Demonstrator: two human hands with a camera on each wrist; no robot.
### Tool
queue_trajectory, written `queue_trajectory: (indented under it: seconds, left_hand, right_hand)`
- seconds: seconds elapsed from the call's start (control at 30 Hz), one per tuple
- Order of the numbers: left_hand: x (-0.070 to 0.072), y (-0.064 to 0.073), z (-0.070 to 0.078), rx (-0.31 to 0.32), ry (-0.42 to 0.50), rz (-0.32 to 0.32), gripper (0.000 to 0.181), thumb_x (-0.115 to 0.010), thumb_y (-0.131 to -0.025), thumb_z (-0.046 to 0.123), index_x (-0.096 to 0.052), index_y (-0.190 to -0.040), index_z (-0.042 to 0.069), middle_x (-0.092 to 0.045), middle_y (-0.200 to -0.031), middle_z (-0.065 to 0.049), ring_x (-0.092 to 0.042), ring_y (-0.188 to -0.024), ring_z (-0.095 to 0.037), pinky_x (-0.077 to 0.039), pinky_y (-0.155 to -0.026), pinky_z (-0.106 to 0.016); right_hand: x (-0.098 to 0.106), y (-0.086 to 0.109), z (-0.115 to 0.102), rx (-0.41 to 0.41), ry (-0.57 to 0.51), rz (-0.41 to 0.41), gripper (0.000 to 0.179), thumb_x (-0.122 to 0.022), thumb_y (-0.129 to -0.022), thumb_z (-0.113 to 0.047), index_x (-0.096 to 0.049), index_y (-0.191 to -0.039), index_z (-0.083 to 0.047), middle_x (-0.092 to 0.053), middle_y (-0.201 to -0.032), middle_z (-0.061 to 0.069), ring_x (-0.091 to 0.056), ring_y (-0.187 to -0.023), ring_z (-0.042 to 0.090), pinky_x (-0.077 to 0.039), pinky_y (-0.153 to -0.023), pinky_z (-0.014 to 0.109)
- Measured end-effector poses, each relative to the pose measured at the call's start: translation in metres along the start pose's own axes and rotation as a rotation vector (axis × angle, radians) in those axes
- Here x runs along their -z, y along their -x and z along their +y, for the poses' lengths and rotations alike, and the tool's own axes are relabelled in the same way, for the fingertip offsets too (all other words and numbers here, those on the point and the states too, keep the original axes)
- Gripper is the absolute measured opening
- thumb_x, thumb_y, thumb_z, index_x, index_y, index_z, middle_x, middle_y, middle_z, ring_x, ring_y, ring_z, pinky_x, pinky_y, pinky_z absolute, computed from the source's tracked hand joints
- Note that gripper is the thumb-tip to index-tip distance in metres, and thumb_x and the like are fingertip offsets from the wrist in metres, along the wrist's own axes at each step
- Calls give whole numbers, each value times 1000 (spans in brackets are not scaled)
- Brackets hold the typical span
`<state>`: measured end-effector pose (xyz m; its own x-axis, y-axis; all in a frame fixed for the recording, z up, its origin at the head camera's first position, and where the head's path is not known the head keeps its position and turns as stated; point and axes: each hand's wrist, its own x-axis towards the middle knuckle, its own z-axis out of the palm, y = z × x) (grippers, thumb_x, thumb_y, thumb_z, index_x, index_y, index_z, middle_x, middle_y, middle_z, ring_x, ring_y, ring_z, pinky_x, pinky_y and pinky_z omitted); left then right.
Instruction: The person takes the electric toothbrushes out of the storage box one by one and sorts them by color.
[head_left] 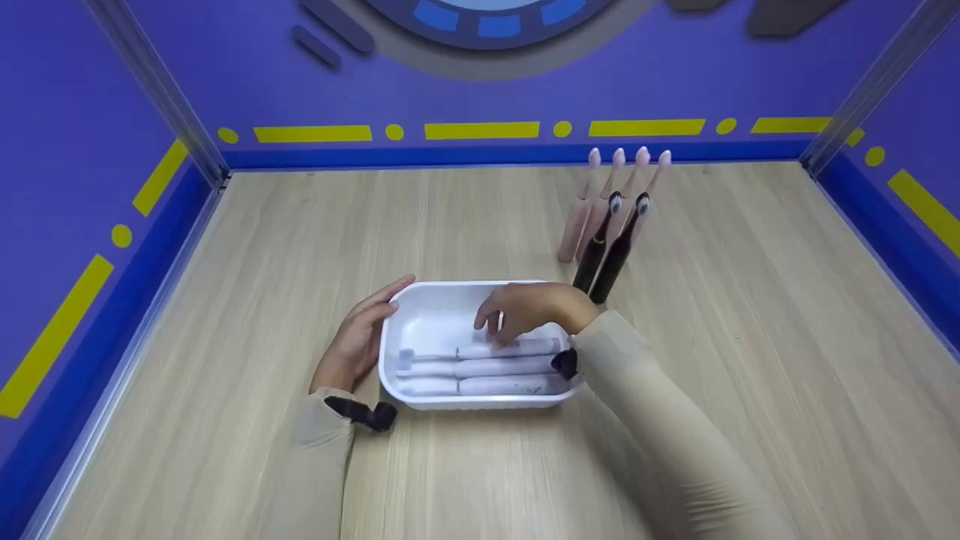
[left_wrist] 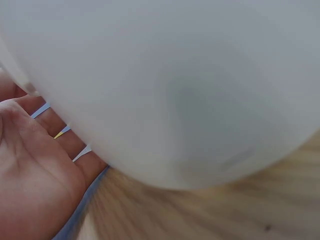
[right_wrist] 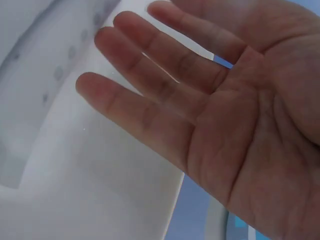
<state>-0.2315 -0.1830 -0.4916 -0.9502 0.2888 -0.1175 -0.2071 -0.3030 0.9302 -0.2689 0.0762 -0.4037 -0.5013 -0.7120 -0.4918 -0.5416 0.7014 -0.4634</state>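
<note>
A white plastic basin stands on the table in front of me. Three white electric toothbrushes lie side by side in it, heads to the left. My left hand holds the basin's left end, thumb at the rim and fingers along the outer wall. Over the inside of the basin is my right hand, fingertips right at the rearmost toothbrush. In the right wrist view its fingers are extended and apart, beside a white handle with a row of grey marks.
Behind the basin on the right, two black electric toothbrushes stand upright, with several pink ones behind them. Blue-purple panels enclose the wooden table at the back and both sides.
</note>
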Motion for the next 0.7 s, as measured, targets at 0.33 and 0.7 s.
queue_trajectory:
  seconds: [0.33,0.7]
  left_hand:
    - [-1,1,0,-1,26,0,51,-34,-98,4,-31,-149,1,-28,-157,-12,-37,-136,-22,-37,-109,-29]
    - [-2,1,0,0,37,2,51,-33,-98,3,-32,-149,1,-30,-156,-12,-40,-134,-22,-39,-108,-29]
  right_hand:
    - [-4,-3,0,-26,14,-23,38,-69,-86,-15,-65,-124,-10,-70,-111,7,-62,-100,15,-50,-87,30]
    - [-7,-4,0,-38,17,-36,38,-70,-84,-12,-66,-121,-13,-69,-108,5,-60,-78,8,-47,-70,20]
